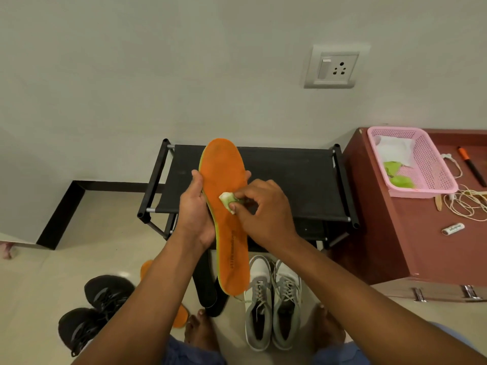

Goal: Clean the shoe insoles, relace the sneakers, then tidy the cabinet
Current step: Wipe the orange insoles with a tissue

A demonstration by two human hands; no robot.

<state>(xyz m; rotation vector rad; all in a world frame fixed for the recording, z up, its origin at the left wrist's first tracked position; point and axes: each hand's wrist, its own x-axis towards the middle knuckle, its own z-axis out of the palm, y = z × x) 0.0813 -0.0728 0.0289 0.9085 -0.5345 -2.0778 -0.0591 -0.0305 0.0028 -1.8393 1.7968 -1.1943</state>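
Your left hand (196,206) curls around the left edge of the orange insole (226,214), holding it upright above the black shoe rack (290,180). Your right hand (261,209) pinches a small wadded wipe (227,201) and presses it on the insole's middle. On the floor below, 2 grey sneakers (274,301) stand side by side just right of 2 black insoles (210,288), and 2 black sneakers (95,309) lie at the left. At the cabinet's (411,233) back edge sits a pink basket (432,167), with loose laces (466,204) near its right edge.
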